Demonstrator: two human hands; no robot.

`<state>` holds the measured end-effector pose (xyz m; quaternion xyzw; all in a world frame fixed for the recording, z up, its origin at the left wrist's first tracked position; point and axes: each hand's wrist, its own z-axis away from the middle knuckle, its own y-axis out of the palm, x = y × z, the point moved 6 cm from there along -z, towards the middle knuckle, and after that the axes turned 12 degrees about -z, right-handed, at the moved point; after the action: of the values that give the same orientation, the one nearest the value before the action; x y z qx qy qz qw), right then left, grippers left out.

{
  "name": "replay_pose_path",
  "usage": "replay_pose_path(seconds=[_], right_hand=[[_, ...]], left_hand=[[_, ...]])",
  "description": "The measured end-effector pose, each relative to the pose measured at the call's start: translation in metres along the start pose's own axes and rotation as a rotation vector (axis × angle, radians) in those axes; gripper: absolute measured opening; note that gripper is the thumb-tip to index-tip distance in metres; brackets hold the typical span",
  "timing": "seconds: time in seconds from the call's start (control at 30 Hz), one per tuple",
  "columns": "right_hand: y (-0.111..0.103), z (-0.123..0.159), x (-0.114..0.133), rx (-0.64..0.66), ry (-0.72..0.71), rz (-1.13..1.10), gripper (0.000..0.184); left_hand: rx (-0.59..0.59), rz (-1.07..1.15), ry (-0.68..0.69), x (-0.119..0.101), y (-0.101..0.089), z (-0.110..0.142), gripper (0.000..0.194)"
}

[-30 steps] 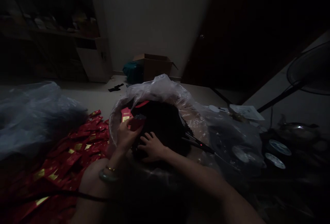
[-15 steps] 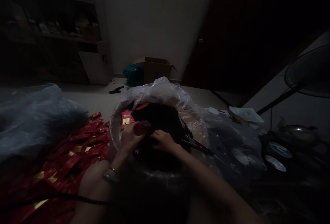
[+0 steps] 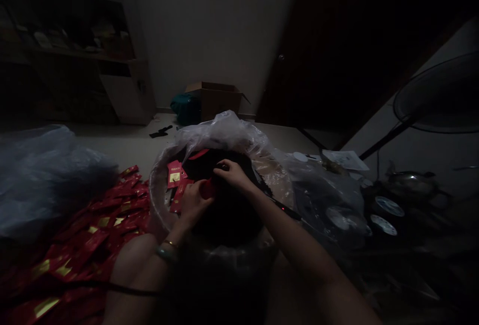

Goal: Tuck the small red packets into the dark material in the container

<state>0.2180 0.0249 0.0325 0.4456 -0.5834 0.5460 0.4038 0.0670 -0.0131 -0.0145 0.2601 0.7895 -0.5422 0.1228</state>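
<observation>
My left hand (image 3: 192, 204) is closed around a small red packet (image 3: 207, 189), its mouth toward the right. Beside that mouth, my right hand (image 3: 232, 174) has its fingertips pinched together; what they hold is too dark to make out. Both hands are over a round tub lined with clear plastic (image 3: 156, 200). Dark loose material (image 3: 230, 220) fills much of the tub. Several flat red packets (image 3: 174, 174) lie at its left inner side. A dark long-handled tool with a red light (image 3: 288, 210) rests across the right side, partly behind my right forearm.
A heap of red packets with gold labels (image 3: 101, 222) spreads at left, next to a large clear plastic bag (image 3: 52, 180). Beyond the tub stand a cardboard box (image 3: 220, 103) and a teal bag (image 3: 186, 109). At right are more plastic (image 3: 325, 200), a kettle (image 3: 413, 182) and a fan (image 3: 437, 98).
My right hand has risen from the dark material to the packet's mouth. The left hand still holds the packet, lower in the tub. Another red packet at left now shows more. The view has shifted right.
</observation>
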Motion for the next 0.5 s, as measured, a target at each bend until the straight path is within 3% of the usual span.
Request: replay_pose_path(seconds=[0.27,0.5], right_hand=[[0.001,0.020,0.016,0.071,0.012,-0.078,0.031],[0.003,0.033,0.029,0.147,-0.061,0.305,0.035]], left_hand=[[0.023,0.042,-0.107,-0.003,0.003,-0.002,0.040],[0.006,0.006,-0.099,-0.003,0.000,-0.002,0.043]])
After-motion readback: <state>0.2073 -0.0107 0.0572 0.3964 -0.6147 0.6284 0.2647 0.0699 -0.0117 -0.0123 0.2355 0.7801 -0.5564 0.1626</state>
